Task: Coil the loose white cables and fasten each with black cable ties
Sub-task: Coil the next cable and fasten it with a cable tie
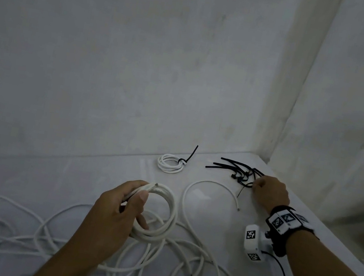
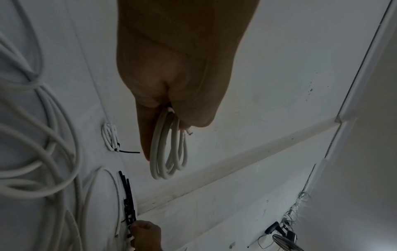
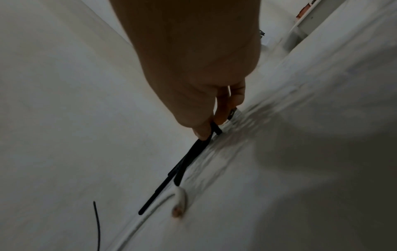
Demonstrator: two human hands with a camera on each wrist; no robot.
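My left hand [image 1: 124, 208] grips a coil of white cable [image 1: 164, 212] above the table, thumb across its loops; the left wrist view shows the same coil [image 2: 169, 152] hanging from the fingers. My right hand [image 1: 268, 193] is at the pile of black cable ties [image 1: 238, 172] near the table's far right corner. In the right wrist view its thumb and fingers pinch a black cable tie [image 3: 193, 152] lying on the surface. A finished coil [image 1: 170, 163] bound with a black tie lies near the back edge.
A tangle of loose white cables [image 1: 14, 230] covers the near table. One short curved cable [image 1: 205, 190] lies between the hands, its cut end [image 3: 178, 211] close to the ties. White walls stand behind and right; the table edge [image 1: 329, 234] runs along the right.
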